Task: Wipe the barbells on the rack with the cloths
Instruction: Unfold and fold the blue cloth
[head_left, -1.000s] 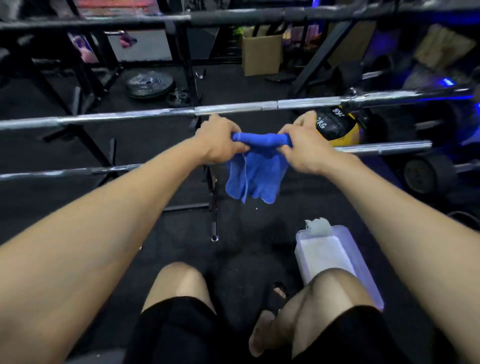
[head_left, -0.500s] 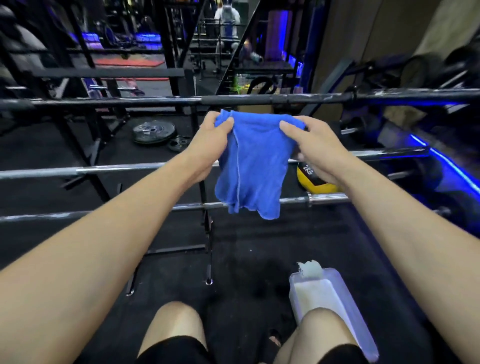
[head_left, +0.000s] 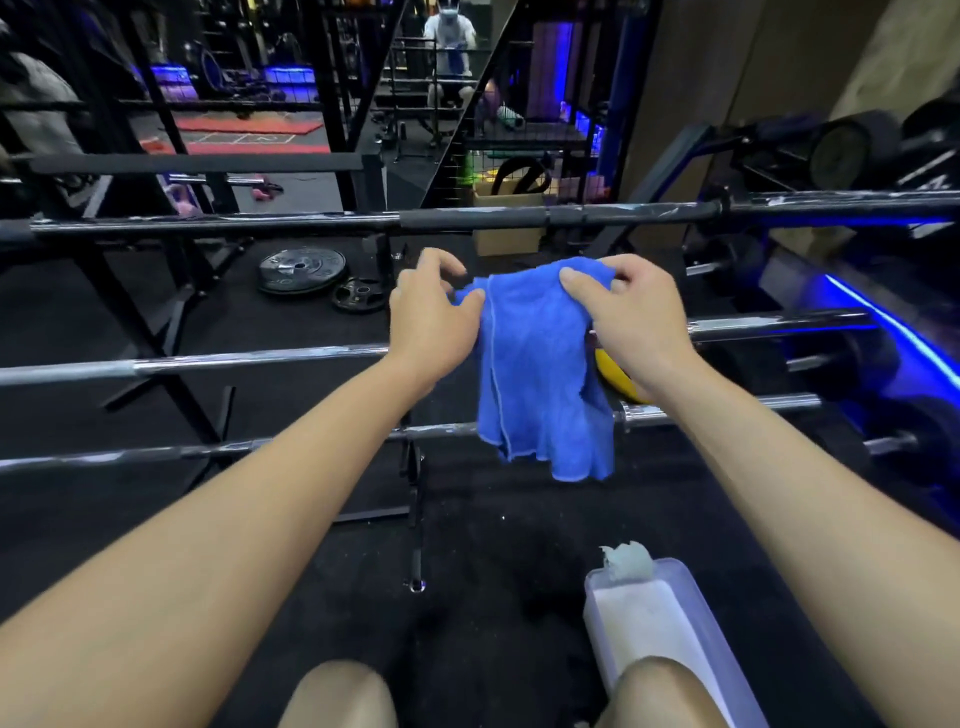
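Compared with the frame half a second earlier, the left hand (head_left: 434, 317) had loosened: its fingers were now spread and lifted off the blue cloth's (head_left: 540, 364) top edge, only the thumb pinching a corner against the palm side. The right hand (head_left: 631, 317) pinched the cloth's upper right corner between thumb and curled fingers, so the cloth hung bunched from both hands at the centre of the view. Three barbells crossed the scene from 9 to 3 o'clock: a dark upper barbell (head_left: 467, 218) beyond the hands, a chrome middle barbell (head_left: 234, 361) passing behind the wrists, and a lower barbell (head_left: 260, 447) behind the cloth's hanging end. The cloth touched none of them plainly. A yellow ball (head_left: 615, 376) showed just beside the right wrist. At 5 o'clock a translucent box (head_left: 670, 623) lay on the black floor (head_left: 493, 571) by the right knee. Weight plates (head_left: 301, 267) lay at 11 o'clock.
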